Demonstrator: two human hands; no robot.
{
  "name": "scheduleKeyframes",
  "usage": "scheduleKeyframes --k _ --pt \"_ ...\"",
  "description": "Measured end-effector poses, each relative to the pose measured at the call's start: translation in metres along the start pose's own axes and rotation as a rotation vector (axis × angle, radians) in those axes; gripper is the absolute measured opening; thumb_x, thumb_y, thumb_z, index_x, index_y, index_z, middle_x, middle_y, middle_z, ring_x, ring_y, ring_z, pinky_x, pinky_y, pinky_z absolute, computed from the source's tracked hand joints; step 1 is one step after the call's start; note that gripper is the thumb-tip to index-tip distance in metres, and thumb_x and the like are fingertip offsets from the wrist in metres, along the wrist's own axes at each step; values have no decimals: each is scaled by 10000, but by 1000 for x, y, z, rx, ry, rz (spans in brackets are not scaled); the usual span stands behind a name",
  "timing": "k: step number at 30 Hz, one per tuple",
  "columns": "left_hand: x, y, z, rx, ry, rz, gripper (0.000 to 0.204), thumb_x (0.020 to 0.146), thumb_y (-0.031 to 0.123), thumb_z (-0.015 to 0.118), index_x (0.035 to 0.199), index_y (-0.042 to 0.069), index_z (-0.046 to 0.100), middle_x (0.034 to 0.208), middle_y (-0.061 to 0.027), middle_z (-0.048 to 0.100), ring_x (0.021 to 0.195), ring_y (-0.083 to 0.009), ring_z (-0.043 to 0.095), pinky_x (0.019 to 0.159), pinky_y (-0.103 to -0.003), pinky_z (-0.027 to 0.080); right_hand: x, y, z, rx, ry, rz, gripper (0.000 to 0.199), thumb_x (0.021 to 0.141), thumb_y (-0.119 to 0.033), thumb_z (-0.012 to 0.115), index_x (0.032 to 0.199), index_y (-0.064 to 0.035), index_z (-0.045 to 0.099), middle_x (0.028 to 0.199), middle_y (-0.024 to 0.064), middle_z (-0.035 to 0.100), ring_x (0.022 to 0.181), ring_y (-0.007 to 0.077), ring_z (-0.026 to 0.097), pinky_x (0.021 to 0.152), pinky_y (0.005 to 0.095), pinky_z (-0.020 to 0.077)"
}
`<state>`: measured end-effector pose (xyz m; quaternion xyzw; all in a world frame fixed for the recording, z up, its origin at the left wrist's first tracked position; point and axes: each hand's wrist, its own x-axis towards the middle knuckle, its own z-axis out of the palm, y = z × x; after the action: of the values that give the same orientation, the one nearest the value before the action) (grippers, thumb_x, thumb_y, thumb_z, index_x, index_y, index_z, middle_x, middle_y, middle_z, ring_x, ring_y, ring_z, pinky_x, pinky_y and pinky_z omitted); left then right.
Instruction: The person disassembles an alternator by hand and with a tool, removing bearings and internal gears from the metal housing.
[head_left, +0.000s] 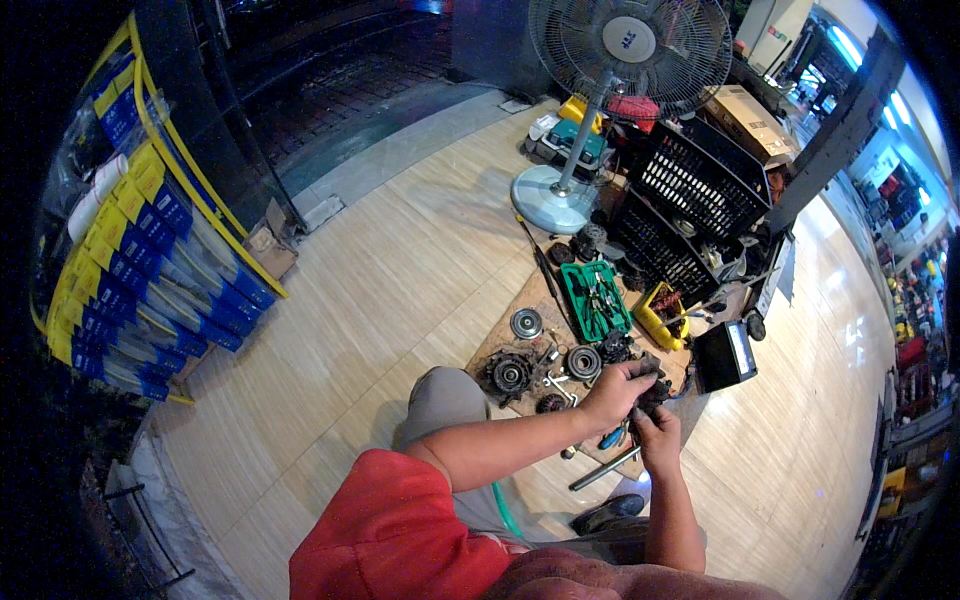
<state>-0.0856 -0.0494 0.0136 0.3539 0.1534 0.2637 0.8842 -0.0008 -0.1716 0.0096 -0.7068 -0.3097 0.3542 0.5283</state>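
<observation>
Both my hands meet over the right part of a dirty cardboard sheet point(530, 300). My left hand point(612, 394) pinches a small dark mechanical part point(652, 388) from above. Below it, the fingers of my right hand point(656, 440) close on the same part; its exact kind is too small and dark to make out. Left of my hands lie a dark round housing point(510, 372), a grooved pulley point(583, 363) and a metal disc point(526, 322). A blue-handled tool point(612, 438) and a metal bar point(606, 469) rest just below my hands.
A green tool tray point(597, 303) and a yellow container point(662, 316) sit beyond my hands. To the right stands a black box point(726, 355). Farther back are black crates point(700, 180) and a pedestal fan point(557, 200). A yellow rack point(150, 260) with blue packages stands left.
</observation>
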Motion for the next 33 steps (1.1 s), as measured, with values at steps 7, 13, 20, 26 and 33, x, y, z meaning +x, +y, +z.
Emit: scheduleKeyframes --k 7,13,20,26,33 --pt "3 -4 -2 -84 -31 -2 163 925 59 565 1040 -13 655 924 -49 682 783 -106 637 708 -242 514 1 2 -1 47 15 -31 147 849 -56 625 986 -6 643 765 8 608 636 101 525 573 255 426" --pt "5 -14 -5 10 -108 -48 167 920 50 564 1042 -16 656 956 -67 681 832 -130 645 759 -264 520 1 0 -6 57 60 -131 169 831 -51 643 991 3 636 795 26 626 654 114 551 576 257 434" --pt "2 -14 -5 -296 -154 -101 175 930 47 545 1063 0 648 984 -90 685 874 -178 667 807 -308 537 -3 -3 -10 48 36 -97 144 823 -57 658 948 13 657 793 30 636 678 114 567 603 268 456" --pt "4 -16 -9 -402 -161 -192 160 952 69 528 1060 -12 612 984 -102 673 875 -196 678 783 -322 566 -8 -11 -13 18 14 -102 230 808 -63 667 1024 13 643 816 28 640 706 110 574 635 264 470" --pt "2 2 -3 -309 -95 -194 141 943 59 530 1052 9 605 990 -116 672 888 -241 676 809 -374 556 -3 -16 -20 -101 -74 -196 241 829 -98 688 1049 -6 650 889 80 678 799 127 591 731 312 491"
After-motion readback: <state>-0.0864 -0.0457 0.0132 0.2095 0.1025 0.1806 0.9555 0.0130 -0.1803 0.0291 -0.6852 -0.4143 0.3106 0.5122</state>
